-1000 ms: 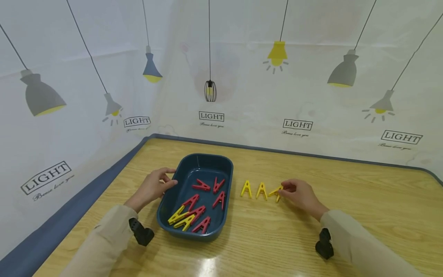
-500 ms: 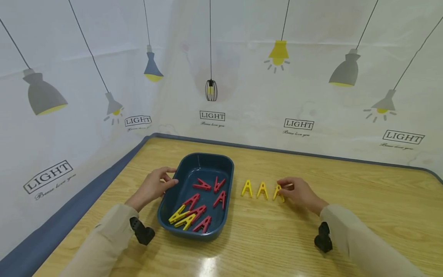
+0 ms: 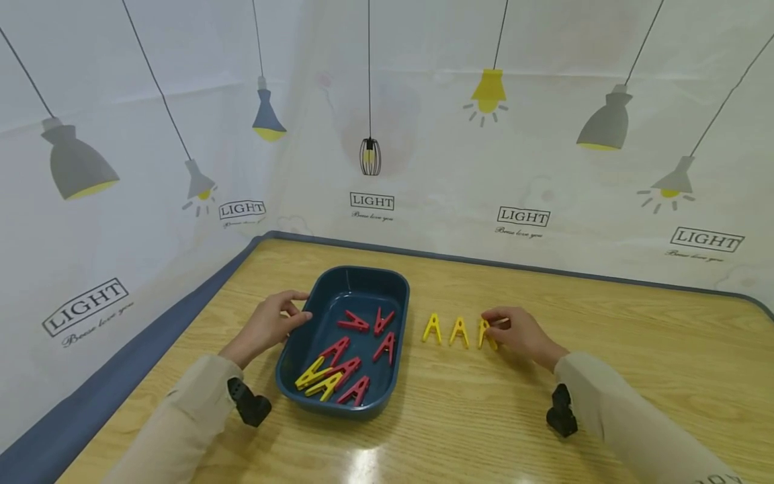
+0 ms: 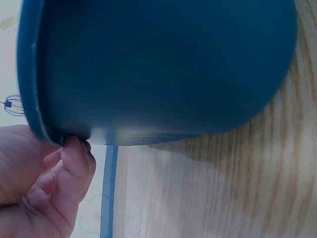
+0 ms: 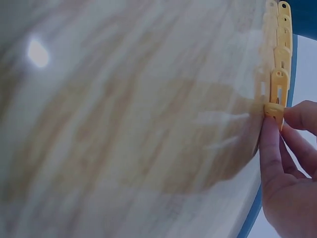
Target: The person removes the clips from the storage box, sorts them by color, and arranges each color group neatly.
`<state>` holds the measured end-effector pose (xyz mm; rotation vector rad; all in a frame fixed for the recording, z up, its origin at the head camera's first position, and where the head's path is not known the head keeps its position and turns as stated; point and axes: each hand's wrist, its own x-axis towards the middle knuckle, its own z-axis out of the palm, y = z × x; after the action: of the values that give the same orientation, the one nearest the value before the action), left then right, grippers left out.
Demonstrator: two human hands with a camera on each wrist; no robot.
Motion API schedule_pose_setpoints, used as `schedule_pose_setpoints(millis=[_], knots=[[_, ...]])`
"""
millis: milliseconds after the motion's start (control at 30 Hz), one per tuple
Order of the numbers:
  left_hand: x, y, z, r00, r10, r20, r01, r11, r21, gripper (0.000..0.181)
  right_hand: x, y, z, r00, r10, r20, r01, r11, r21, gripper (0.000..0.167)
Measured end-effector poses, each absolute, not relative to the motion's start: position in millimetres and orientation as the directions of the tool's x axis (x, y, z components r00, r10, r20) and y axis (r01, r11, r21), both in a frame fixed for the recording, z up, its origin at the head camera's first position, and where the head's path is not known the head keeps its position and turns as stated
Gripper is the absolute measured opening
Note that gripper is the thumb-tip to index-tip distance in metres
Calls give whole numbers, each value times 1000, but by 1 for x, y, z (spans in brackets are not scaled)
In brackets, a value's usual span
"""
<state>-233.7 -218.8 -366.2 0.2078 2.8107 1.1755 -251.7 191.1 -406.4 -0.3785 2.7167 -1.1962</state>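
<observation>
A dark blue tray (image 3: 338, 409) stands on the table, holding several red clothespins (image 3: 357, 390) and two yellow ones (image 3: 324, 386) near its front. My left hand (image 3: 269, 326) grips the tray's left rim, thumb over the edge; the left wrist view shows curled fingers (image 4: 74, 168) under that rim. To the right of the tray, two yellow clothespins (image 3: 432, 329) lie side by side in a row. At the row's right end my right hand (image 3: 520, 336) pinches a third yellow clothespin (image 3: 483, 333), partly covered by the fingers. Thumb and fingers meet at this clothespin (image 5: 275, 110) in the right wrist view.
The wooden table (image 3: 459, 417) has a blue border along its back edge (image 3: 520, 265). Behind it hangs a pale cloth (image 3: 435, 161) printed with lamps. A black wrist camera (image 3: 248, 403) sits on the left sleeve and another (image 3: 562, 411) on the right.
The third yellow clothespin has turned from a slant to nearly match the other two, shifting slightly left with my right hand. My left hand keeps its place on the tray.
</observation>
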Motion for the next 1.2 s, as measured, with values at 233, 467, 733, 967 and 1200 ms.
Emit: schedule_pose_setpoints(millis=[233, 467, 733, 967, 1200], knots=[[-234, -219, -367, -988, 152, -32, 86, 703, 706, 43, -251, 191, -405, -957, -287, -38, -165, 652, -740, 32], [-239, -216, -367, -987, 157, -29, 90, 701, 707, 43, -249, 193, -398, -959, -280, -49, -162, 680, -715, 30], [-236, -219, -370, -988, 151, -25, 86, 685, 723, 43, -250, 184, -383, -941, -338, 25, -270, 701, -660, 31], [-234, -221, -370, -987, 161, -16, 99, 676, 731, 43, -245, 158, -362, -896, -438, 68, -359, 625, -693, 30], [-232, -219, -366, -985, 173, -5, 114, 673, 731, 43, -238, 122, -344, -826, -559, 75, -416, 513, -751, 27]])
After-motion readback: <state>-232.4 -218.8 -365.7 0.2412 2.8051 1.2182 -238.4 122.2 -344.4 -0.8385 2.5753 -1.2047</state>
